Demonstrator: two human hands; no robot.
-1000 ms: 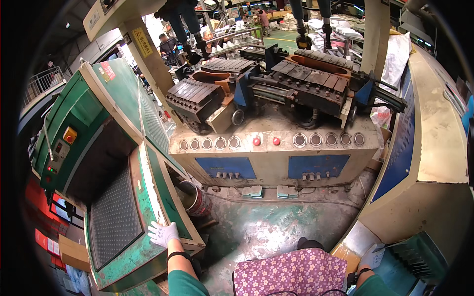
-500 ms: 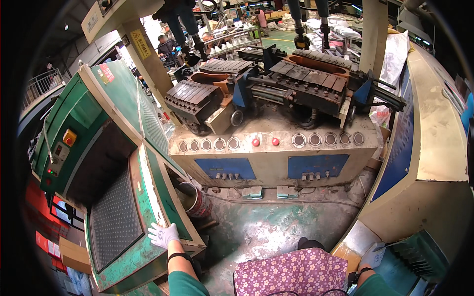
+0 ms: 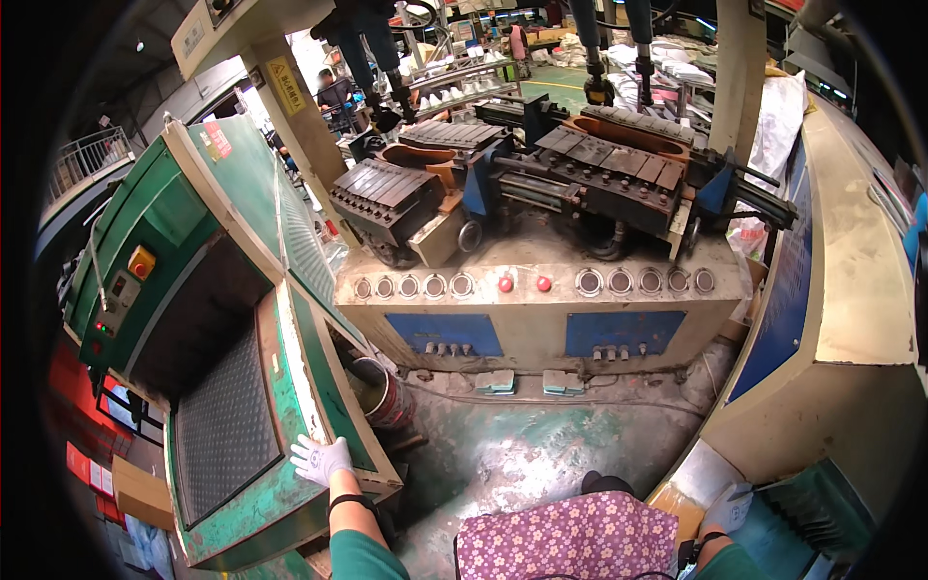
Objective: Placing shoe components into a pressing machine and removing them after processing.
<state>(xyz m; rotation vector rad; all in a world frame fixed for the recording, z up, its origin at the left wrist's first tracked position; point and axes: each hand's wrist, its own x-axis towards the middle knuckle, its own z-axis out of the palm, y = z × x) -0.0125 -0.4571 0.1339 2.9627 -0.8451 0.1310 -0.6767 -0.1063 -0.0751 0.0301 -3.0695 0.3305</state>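
My left hand (image 3: 323, 460), in a white glove, lies on the worn edge of a green machine (image 3: 304, 387). Its fingers are spread and it holds nothing. My right hand (image 3: 727, 508), also gloved, rests at the lower right, beside a bare metal plate (image 3: 706, 472) and a dark green ribbed flap (image 3: 822, 505). Its fingers look stretched out, partly indistinct, and no held object shows. Left of my left hand, a black studded mat (image 3: 227, 435) slopes inside the green machine's opening. A purple flowered apron (image 3: 565, 536) covers my lap.
Ahead stands a beige press (image 3: 532, 319) with round buttons and clamping moulds (image 3: 609, 169) on top. Two foot pedals (image 3: 496, 382) sit at its base. A bucket (image 3: 389, 398) stands beside the green machine. A beige machine (image 3: 851, 290) borders the right; cardboard boxes (image 3: 143, 491) lie lower left.
The view has shifted slightly, so the press and machines sit a little lower and further right. Both hands stay in the same places.
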